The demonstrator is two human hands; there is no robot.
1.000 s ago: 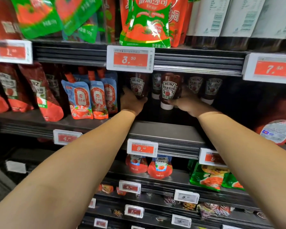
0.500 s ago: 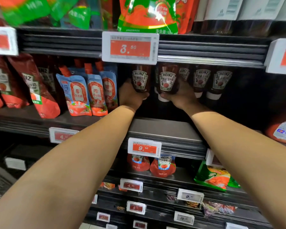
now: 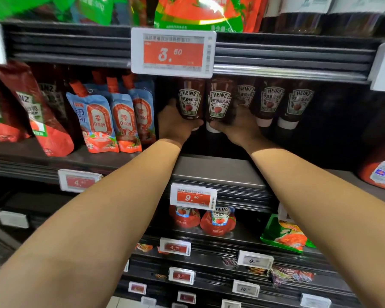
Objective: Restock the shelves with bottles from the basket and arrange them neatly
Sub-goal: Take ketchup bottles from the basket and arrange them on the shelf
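We are holding two upside-down ketchup bottles at once, both just below the 3.50 price tag [image 3: 173, 52], and this looks to us like the placing step of the restock. Our left hand [image 3: 176, 124] is curling its fingers round the lower part of the left bottle [image 3: 190, 101], directly under the tag's left half. Our right hand [image 3: 237, 125] is wrapping the cap end of the right bottle [image 3: 219, 103], under the tag's right half; the two bottles are standing side by side, nearly touching. Further right of the tag, a row of shelved bottles [image 3: 271, 103] is standing caps down with labels facing out. The basket is not in view. Next, we judge, we are needing to set both bottles down on their caps in line with that row, labels forward, then loosen both grips without tipping the neighbours.
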